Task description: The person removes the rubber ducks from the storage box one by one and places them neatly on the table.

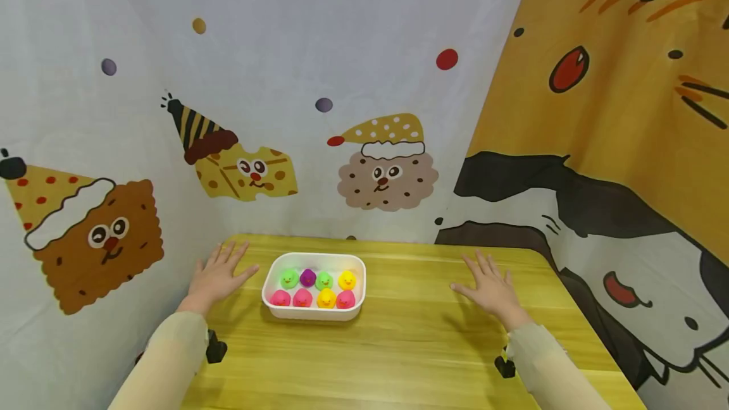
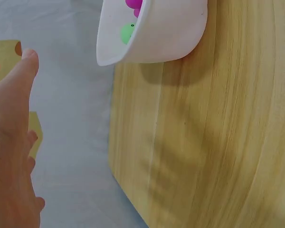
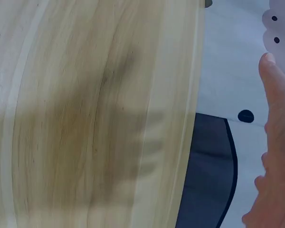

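Note:
A white plastic tub (image 1: 313, 314) stands left of the middle on the wooden table, with several small toy ducks inside. Green, purple and yellow ones form its back row; pink ducks (image 1: 302, 298) and a yellow duck (image 1: 326, 298) fill the front row. Left of the tub, my left hand (image 1: 216, 278) hovers with spread fingers, touching nothing. My right hand (image 1: 491, 288) is held over the table's right part, fingers spread and nothing in it. In the left wrist view, the tub's side (image 2: 175, 33) shows with a green duck (image 2: 127, 33) partly visible.
The wooden table (image 1: 410, 347) has its far edge close to a white cloth (image 1: 364, 37) printed with cartoon biscuits and cheese. At the right hangs a cloth with large cartoon cats (image 1: 615, 188). A hand's shadow falls on the wood (image 3: 99, 142) in the right wrist view.

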Demonstrator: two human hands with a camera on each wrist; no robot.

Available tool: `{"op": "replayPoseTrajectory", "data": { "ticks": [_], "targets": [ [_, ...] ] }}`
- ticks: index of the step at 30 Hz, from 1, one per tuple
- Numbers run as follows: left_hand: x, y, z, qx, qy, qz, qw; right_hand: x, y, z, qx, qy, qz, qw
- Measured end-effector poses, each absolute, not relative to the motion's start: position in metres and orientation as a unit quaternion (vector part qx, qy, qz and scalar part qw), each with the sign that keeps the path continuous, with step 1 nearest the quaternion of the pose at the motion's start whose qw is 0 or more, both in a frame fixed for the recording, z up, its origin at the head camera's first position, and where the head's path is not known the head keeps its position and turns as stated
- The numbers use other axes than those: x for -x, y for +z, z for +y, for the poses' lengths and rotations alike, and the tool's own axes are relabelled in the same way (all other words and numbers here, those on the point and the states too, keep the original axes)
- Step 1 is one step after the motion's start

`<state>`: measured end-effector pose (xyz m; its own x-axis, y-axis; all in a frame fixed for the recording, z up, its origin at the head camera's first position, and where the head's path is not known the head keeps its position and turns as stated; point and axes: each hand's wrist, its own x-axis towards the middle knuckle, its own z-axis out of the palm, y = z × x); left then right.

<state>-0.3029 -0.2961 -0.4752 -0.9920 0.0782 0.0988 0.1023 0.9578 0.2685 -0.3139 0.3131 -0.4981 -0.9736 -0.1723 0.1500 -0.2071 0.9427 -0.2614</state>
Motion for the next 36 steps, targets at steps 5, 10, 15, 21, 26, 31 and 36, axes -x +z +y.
{"op": "replayPoseTrajectory", "data": {
  "ticks": [5,10,15,21,26,31,36],
  "targets": [
    [0.298,-0.478,-0.293,0.053,-0.163,-0.984,0.039,0.314,-0.493,0.299,-0.124,0.167,-0.975,0.076],
    [0.296,-0.487,-0.287,0.068,-0.188,-0.979,0.041,0.316,-0.483,0.275,-0.153,0.208,-0.964,0.054],
    [0.294,-0.494,-0.277,0.077,-0.213,-0.973,0.037,0.322,-0.477,0.248,-0.172,0.254,-0.952,0.012],
    [0.289,-0.5,-0.264,0.065,-0.252,-0.965,0.0,0.33,-0.477,0.207,-0.183,0.318,-0.929,-0.049],
    [0.287,-0.51,-0.257,0.051,-0.283,-0.957,-0.042,0.339,-0.483,0.178,-0.192,0.334,-0.92,-0.072],
    [0.288,-0.522,-0.254,0.042,-0.303,-0.95,-0.057,0.345,-0.485,0.157,-0.199,0.363,-0.906,-0.086],
    [0.293,-0.528,-0.254,0.056,-0.329,-0.942,-0.046,0.349,-0.484,0.141,-0.194,0.385,-0.898,-0.092]
  ]
}}
